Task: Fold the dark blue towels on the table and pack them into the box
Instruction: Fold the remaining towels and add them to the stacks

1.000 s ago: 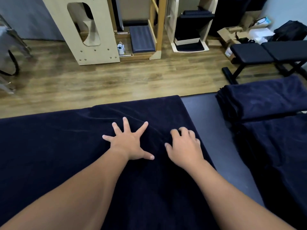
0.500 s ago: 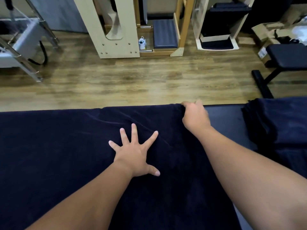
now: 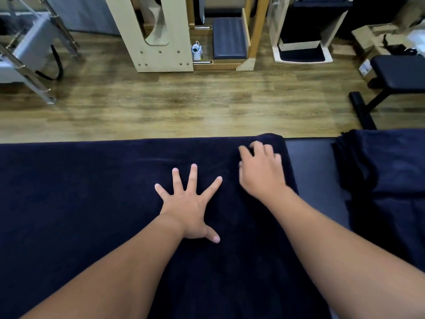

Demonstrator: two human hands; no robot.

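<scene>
A dark blue towel (image 3: 92, 203) lies spread flat over the table (image 3: 310, 171), covering most of its left and middle. My left hand (image 3: 188, 203) presses flat on the towel's middle with its fingers spread wide. Near the towel's far right corner, my right hand (image 3: 259, 171) has its fingers curled into the cloth, and the corner bulges up just beyond them. A pile of more dark blue towels (image 3: 386, 166) sits on the right end of the table. No box shows in this view.
Beyond the table's far edge is a wooden floor (image 3: 184, 104). A black padded bench (image 3: 400, 72) stands at the far right. Pale wooden equipment (image 3: 151, 42) and cardboard boxes (image 3: 377, 38) line the back, with a metal frame (image 3: 30, 56) at the far left.
My right hand went from the towel's middle out to its far right corner, then drew back a little with its fingers in the cloth. My left hand stayed spread flat.
</scene>
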